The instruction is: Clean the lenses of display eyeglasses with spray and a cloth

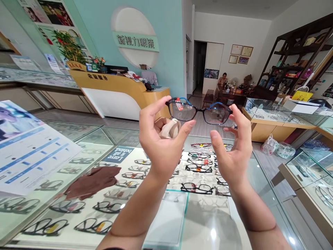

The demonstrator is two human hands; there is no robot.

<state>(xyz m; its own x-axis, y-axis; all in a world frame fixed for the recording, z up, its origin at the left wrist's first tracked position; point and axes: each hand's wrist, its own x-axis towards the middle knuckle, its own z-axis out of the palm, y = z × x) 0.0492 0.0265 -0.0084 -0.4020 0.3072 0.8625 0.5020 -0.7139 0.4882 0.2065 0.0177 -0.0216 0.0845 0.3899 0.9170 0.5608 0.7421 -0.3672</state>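
A pair of eyeglasses with a dark frame and blue temple tips is held up level above the glass counter. A red tag sticks to its left lens. My left hand has a fingertip at the left end of the frame, and its curled fingers also hold a crumpled beige cloth. My right hand grips the right end of the frame near the hinge, its thumb apart below. Both hands are closed on the eyeglasses.
Beneath my arms, the display counter holds rows of eyeglasses. A brown cloth and a printed card lie at left. Further off stand a reception desk, a side showcase, and a person by a wooden table.
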